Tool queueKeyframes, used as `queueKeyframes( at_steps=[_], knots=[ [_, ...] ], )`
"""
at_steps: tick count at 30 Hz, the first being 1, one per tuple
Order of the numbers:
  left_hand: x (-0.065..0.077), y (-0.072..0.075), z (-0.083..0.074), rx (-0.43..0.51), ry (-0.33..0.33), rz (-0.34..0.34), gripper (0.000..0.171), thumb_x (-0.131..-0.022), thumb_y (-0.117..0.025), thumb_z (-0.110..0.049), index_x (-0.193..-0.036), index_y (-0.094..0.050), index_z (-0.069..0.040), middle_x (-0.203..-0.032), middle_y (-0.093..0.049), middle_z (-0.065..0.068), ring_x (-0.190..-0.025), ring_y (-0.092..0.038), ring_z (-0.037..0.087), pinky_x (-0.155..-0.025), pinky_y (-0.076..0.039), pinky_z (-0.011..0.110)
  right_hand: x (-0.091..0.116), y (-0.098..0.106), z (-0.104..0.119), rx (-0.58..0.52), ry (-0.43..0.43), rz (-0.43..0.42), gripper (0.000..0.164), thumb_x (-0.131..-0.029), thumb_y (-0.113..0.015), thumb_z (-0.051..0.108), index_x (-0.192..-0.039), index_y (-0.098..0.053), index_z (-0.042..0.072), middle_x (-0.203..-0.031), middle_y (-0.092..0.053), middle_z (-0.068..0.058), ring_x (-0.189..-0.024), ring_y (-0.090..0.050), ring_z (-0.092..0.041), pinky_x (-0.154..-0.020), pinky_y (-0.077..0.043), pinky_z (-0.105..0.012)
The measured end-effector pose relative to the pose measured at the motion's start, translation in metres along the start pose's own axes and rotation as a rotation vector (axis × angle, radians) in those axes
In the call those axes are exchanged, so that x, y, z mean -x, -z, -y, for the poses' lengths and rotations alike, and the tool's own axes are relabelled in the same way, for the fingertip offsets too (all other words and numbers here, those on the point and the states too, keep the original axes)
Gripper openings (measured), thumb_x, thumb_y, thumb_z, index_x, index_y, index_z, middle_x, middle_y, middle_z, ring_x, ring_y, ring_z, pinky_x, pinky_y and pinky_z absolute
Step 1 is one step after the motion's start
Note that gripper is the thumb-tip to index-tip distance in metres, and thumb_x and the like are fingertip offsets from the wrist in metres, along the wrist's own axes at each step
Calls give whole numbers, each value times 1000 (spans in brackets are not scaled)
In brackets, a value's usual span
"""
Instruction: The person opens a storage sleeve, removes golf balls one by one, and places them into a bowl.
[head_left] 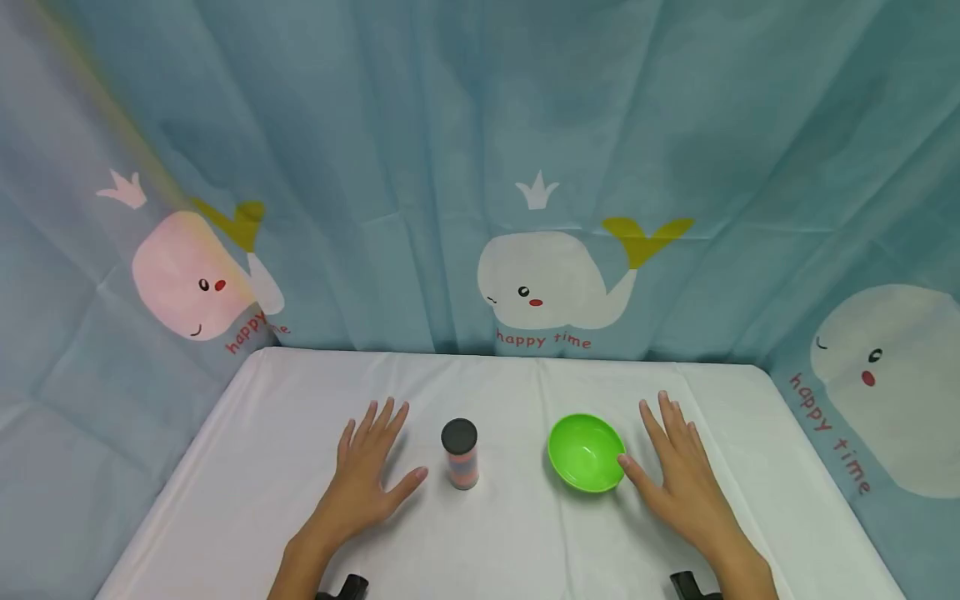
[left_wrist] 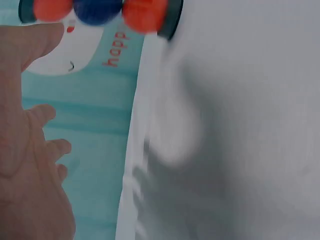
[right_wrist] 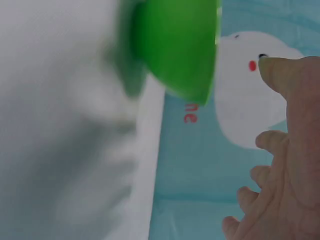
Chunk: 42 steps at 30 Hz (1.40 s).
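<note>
A clear cylindrical container [head_left: 462, 467] with a black lid stands upright left of centre on the table. In the left wrist view, orange and dark blue balls [left_wrist: 97, 10] show inside it. Spread fingers and an outstretched thumb mark my left hand [head_left: 363, 475], which is beside the container on its left, apart from it. To the right sits a green bowl [head_left: 587, 452], its inside bare. My right hand [head_left: 678, 475] hovers at the bowl's right side, fingers straight; its thumb tip overlaps the rim in the head view, and whether it touches I cannot tell. Neither hand holds anything.
A white cloth covers the table [head_left: 517, 542]. Behind and at both sides hangs a blue-green curtain [head_left: 420, 167] printed with whales. Black wrist devices [head_left: 352, 587] show at the lower edge near both forearms.
</note>
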<state>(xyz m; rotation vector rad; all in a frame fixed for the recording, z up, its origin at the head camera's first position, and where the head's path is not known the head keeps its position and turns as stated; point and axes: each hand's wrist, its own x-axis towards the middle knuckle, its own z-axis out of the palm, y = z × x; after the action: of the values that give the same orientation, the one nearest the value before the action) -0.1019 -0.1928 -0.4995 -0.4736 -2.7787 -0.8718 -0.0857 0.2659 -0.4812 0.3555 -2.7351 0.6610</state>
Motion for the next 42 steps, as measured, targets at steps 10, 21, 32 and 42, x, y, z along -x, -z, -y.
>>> queueKeyframes(
  at_steps=[10,21,32,42],
  knots=[
    [-8,-14,-24,248,-23,72,84,-92,-81,-49,-162,-38,-37,-163,-51,-6,-152,-49,25,-121,-42,58,-13,-5,35,-129,75,-53,81,-95,-80,27,-164,-40,15,-175,-29,-14,-166,-22,-29,-129,3,-10],
    [-30,-30,-33,580,25,182,57,-88,-88,-32,-134,-54,-36,-124,-70,-15,-120,-68,6,-112,-53,30,-25,-8,73,-200,13,33,70,-100,-75,36,-161,-43,31,-173,-33,6,-155,-44,-29,-114,-48,-59],
    [-28,-44,-35,707,46,165,59,-88,-89,-28,-136,-56,-31,-127,-70,-7,-121,-67,6,-107,-55,27,-35,-18,106,-303,38,91,64,-99,-77,33,-156,-50,32,-168,-42,6,-153,-48,-25,-117,-48,-55],
    [-27,-47,-33,773,65,163,67,-85,-91,-18,-138,-52,-25,-134,-67,1,-124,-67,8,-104,-57,24,-47,-22,126,-499,61,105,54,-101,-73,37,-152,-56,31,-158,-52,10,-146,-55,-17,-111,-56,-39]
  ],
)
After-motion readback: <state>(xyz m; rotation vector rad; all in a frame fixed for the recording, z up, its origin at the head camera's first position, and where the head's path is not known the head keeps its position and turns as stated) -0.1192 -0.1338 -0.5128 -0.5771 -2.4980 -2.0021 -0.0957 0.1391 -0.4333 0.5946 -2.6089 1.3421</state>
